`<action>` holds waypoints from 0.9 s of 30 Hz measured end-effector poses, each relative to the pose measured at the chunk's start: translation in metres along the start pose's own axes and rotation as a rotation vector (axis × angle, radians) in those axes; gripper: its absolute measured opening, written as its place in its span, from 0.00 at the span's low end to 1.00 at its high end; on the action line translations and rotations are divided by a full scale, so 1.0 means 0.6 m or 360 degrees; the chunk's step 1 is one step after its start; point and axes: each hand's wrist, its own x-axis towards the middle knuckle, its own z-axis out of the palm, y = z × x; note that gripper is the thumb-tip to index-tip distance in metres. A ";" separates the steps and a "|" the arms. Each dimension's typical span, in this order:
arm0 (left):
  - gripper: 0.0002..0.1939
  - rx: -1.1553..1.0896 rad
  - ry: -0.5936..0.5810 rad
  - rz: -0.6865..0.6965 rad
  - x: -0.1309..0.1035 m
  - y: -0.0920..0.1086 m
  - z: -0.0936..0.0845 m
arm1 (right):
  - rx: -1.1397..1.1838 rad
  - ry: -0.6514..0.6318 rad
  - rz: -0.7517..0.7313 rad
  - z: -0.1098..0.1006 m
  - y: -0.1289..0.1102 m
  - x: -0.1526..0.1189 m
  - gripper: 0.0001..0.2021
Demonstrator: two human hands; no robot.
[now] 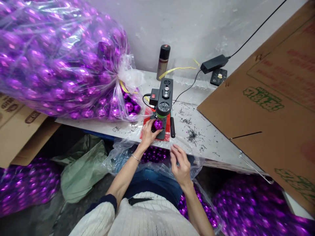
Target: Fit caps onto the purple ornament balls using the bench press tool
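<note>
My left hand (148, 133) grips a shiny purple ball ornament (157, 124) between thumb and fingers. It holds the ball at the base of a small black bench machine (165, 95) with round vents, buttons and a green ring, just under its head. A red sheet (168, 131) lies beneath the machine. My right hand (180, 164) hovers by the table's front edge, fingers loosely bent and thumb apart, with no object visible in it. Below both hands, purple balls (154, 154) lie in an open clear plastic bag (118, 157) at my lap.
A big clear bag of purple balls (61, 65) covers the table's left. A spray can (163, 62) and power adapter (214, 63) stand behind the machine. Black bits (192, 134) litter the table near a black-handled tool (172, 127). A large cardboard box (265, 98) blocks the right.
</note>
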 end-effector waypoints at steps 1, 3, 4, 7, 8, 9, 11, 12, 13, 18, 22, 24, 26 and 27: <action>0.29 -0.0048 -0.0018 -0.0006 0.001 -0.003 0.002 | -0.0003 0.0072 -0.0034 -0.007 0.000 0.018 0.20; 0.31 -0.0128 -0.0050 -0.0042 0.002 -0.008 0.003 | 0.0018 0.0194 -0.0134 -0.017 0.000 0.056 0.24; 0.32 -0.0153 -0.0058 -0.0061 0.002 -0.010 0.002 | 0.0014 0.0243 -0.0184 -0.020 -0.002 0.076 0.26; 0.33 -0.0197 -0.0076 -0.0068 0.002 -0.014 0.001 | -0.0027 0.0257 -0.0342 -0.016 -0.009 0.133 0.30; 0.33 -0.0208 -0.0076 -0.0058 0.002 -0.015 0.001 | -0.0025 0.0220 -0.0406 -0.010 -0.012 0.150 0.30; 0.33 -0.0218 -0.0069 -0.0047 0.001 -0.015 0.001 | -0.0009 0.0187 -0.0458 -0.002 -0.016 0.166 0.27; 0.32 -0.0226 -0.0047 -0.0031 0.000 -0.017 0.003 | 0.0051 0.0092 -0.0518 0.018 -0.021 0.189 0.18; 0.31 -0.0222 -0.0036 -0.0027 0.000 -0.017 0.004 | 0.0094 0.0097 -0.0525 0.029 -0.023 0.196 0.13; 0.31 -0.0213 -0.0033 -0.0024 -0.001 -0.018 0.005 | 0.0126 0.0137 -0.0524 0.040 -0.024 0.200 0.08; 0.31 -0.0121 -0.0051 0.0014 -0.002 -0.025 0.008 | 0.0082 0.0355 -0.0586 0.076 -0.016 0.186 0.11; 0.30 -0.0059 -0.0001 0.0125 -0.003 -0.031 0.011 | 0.0100 0.0355 -0.0604 0.083 -0.007 0.174 0.12; 0.30 -0.0047 0.0017 0.0159 -0.003 -0.033 0.012 | 0.0113 0.0362 -0.0600 0.086 -0.005 0.171 0.12; 0.30 -0.0039 0.0029 0.0176 -0.004 -0.034 0.014 | 0.0117 0.0382 -0.0607 0.089 -0.003 0.170 0.11; 0.30 -0.0033 0.0033 0.0181 -0.004 -0.034 0.015 | 0.0118 0.0392 -0.0612 0.091 -0.003 0.169 0.11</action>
